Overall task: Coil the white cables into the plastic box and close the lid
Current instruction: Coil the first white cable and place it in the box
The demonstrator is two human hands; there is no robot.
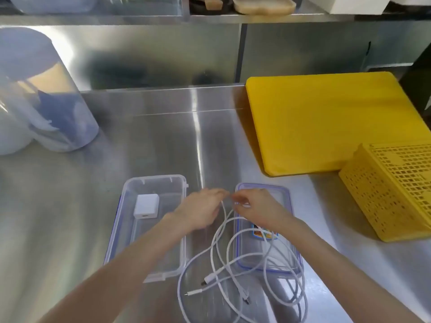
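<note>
On the left of the shiny steel counter [70,206] stands a clear plastic box [130,229]. It is open, with thin see-through walls. A small white charger block [146,207] with round corners sits inside it.

The left hand [200,209] and the right hand [254,208] meet in the middle, just above the counter. Both pinch the white cables [224,264] with curled fingers.

The cables hang down in a loose, messy pile between the box and the lid [286,252]. Some loops lie on the lid. They look light, thin, bendy and smooth, so they may spring open. It seems best to hold them near an end and wind round loops.

The lid lies flat, clear with a blue rim.
</note>
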